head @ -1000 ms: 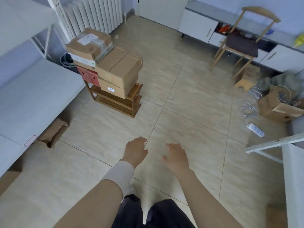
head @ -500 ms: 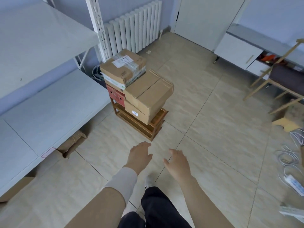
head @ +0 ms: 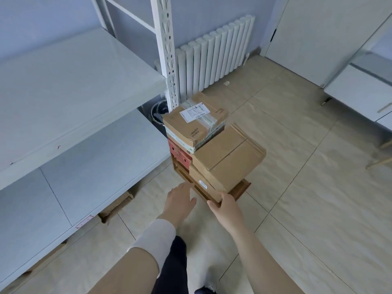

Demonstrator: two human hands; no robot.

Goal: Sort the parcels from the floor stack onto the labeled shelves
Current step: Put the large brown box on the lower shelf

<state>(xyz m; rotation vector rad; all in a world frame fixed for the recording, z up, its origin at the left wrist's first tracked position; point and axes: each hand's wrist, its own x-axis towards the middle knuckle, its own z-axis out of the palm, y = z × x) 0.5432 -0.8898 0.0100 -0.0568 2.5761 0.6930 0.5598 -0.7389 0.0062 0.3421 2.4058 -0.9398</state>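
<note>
Tiled floor (head: 297,187): parcel stack (head: 227,158) sits on wooden stand (head: 241,188), just right of shelves (head: 74,85), likely for short carries. Empty left hand (head: 179,201) hovers loose-fingered beside stand; right hand (head: 226,205) at its near corner, grip can't tell.

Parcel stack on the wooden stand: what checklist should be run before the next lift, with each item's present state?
1. Taped brown cardboard parcel with white label topmost, nothing on it: ok.
2. Boxes aligned: not ok; large plain brown cardboard box sits askew beside it.
3. Left hand free, fingers straight: ok.
4. Right hand grip at low wooden stand near corner: cannot tell.
5. Pink label on white metal shelf edge legible: cannot tell, too small.
</note>
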